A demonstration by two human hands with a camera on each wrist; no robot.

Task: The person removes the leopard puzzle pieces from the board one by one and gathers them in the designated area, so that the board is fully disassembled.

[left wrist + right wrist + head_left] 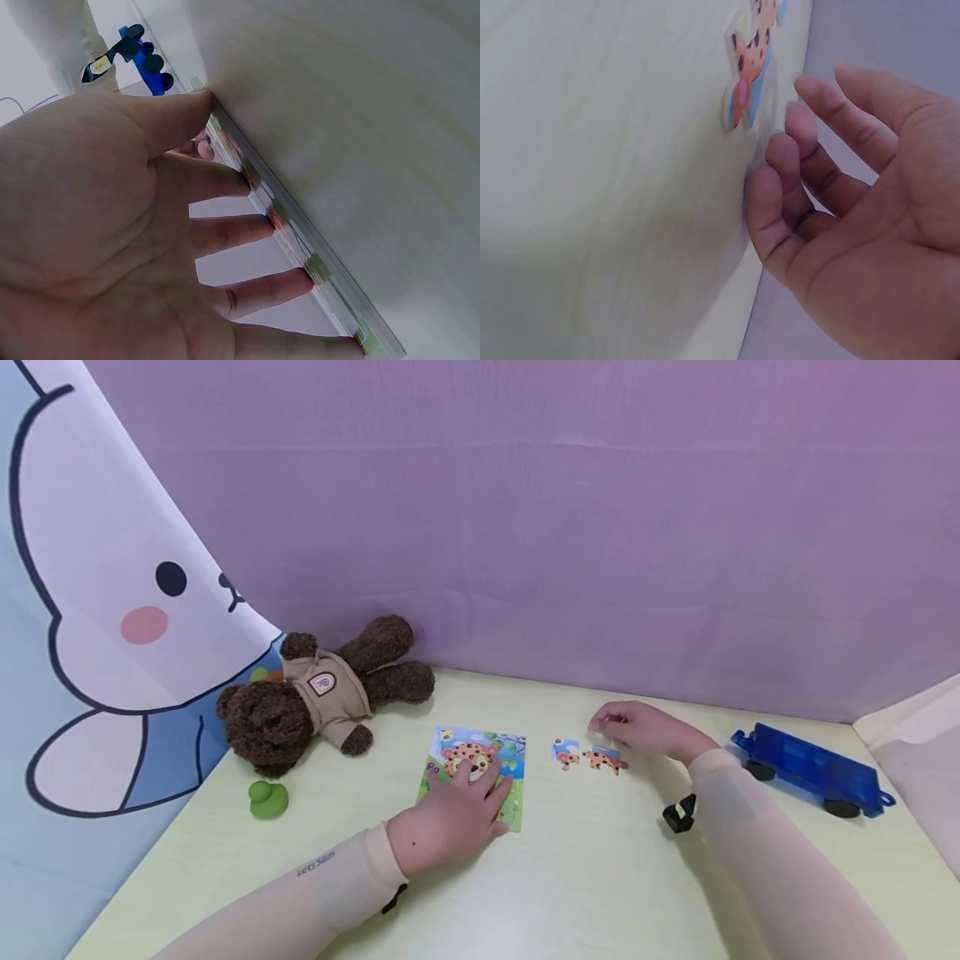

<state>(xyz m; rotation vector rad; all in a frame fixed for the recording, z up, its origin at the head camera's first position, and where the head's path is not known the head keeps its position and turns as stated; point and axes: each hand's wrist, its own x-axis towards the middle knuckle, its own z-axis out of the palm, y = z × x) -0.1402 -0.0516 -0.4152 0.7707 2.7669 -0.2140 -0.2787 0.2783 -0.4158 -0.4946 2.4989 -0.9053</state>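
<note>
The puzzle board (482, 750) lies on the counter (570, 877) beneath my left grip (450, 827), fingers spread and fairly straight, touching it without grasping; to the board's right lie loose leopard pieces (602, 759); just past them from the board is my right grip (647, 729), loosely curled, nothing visible in it. I judge this as steadying the board while reaching for pieces; next probably calls for a light edge pinch.

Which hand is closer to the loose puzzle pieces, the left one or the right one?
Right. The right hand is close behind the loose puzzle pieces, toward the right; the left hand is to their left, on the leopard puzzle.
</note>
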